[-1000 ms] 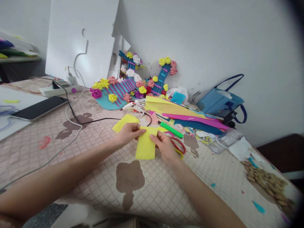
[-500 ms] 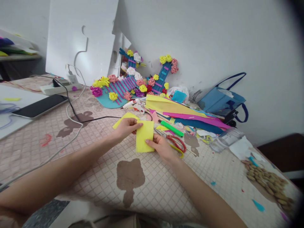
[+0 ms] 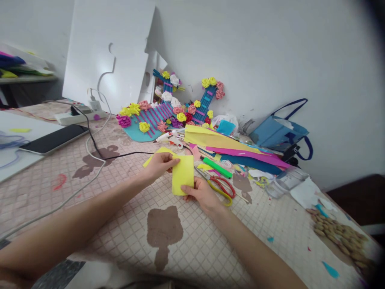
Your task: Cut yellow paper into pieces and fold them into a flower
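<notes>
A small yellow paper rectangle point(image 3: 183, 172) is held upright above the table between both hands. My left hand point(image 3: 161, 165) pinches its upper left corner, thumb in front. Lower down, my right hand point(image 3: 203, 193) grips its lower right edge, with the thumb on the front and the fingers partly hidden behind. Another piece of yellow paper point(image 3: 164, 151) lies just behind my left hand. Close to my right hand rest scissors point(image 3: 224, 188) with red and yellow handles. A green marker point(image 3: 217, 167) lies beyond them.
A white glue gun point(image 3: 170, 138) and stacked coloured paper sheets point(image 3: 222, 140) lie at the back, before a board decorated with paper flowers point(image 3: 150, 120). A tablet point(image 3: 55, 139) and power cables are at left. A blue bag point(image 3: 279, 130) and a nut pile point(image 3: 341, 235) are at right.
My right hand has slid slightly down and left along the paper's edge, its fingers now further behind the sheet. My left hand keeps its pinch. The view has shifted a little.
</notes>
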The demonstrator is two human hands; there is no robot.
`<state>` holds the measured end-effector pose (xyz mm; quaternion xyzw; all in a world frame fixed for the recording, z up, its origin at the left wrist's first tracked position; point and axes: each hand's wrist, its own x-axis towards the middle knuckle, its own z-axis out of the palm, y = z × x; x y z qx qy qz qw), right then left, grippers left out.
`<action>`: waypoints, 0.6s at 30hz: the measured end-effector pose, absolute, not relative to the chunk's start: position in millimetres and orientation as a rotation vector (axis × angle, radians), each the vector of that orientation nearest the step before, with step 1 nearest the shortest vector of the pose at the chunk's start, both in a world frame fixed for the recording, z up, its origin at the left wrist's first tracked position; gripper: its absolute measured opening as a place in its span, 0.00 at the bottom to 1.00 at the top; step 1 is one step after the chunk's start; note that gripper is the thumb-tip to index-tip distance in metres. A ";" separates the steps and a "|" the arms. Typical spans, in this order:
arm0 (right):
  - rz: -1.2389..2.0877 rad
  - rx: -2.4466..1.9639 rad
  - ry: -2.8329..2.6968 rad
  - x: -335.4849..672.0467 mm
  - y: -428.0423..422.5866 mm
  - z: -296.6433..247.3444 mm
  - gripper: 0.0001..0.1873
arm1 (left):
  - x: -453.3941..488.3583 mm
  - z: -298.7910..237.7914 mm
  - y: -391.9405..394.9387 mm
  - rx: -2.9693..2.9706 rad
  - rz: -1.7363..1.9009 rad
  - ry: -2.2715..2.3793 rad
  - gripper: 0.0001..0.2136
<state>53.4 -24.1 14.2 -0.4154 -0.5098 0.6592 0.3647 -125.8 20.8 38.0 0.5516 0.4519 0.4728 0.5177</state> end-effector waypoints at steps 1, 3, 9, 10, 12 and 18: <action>1.696 -1.066 -1.312 53.7 -23.8 13.6 0.18 | -126.3 37.7 21.3 1.327 1.137 1.086 0.16; 1.688 -1.064 -1.300 54.2 -23.5 13.4 0.18 | -127.6 37.6 22.0 1.324 1.147 1.090 0.16; 1.597 -1.071 -1.217 53.3 -23.5 15.0 0.16 | -130.3 38.3 23.5 1.268 1.220 1.103 0.15; 1.599 -1.060 -1.201 52.7 -23.5 14.8 0.16 | -130.0 38.4 23.3 1.258 1.231 1.103 0.15; 1.623 -1.025 -1.151 51.1 -23.3 14.4 0.17 | -129.2 38.7 22.8 1.243 1.246 1.098 0.15; 1.584 -0.874 -1.133 52.6 -22.4 20.5 0.27 | -132.2 37.9 26.7 1.200 1.280 1.093 0.16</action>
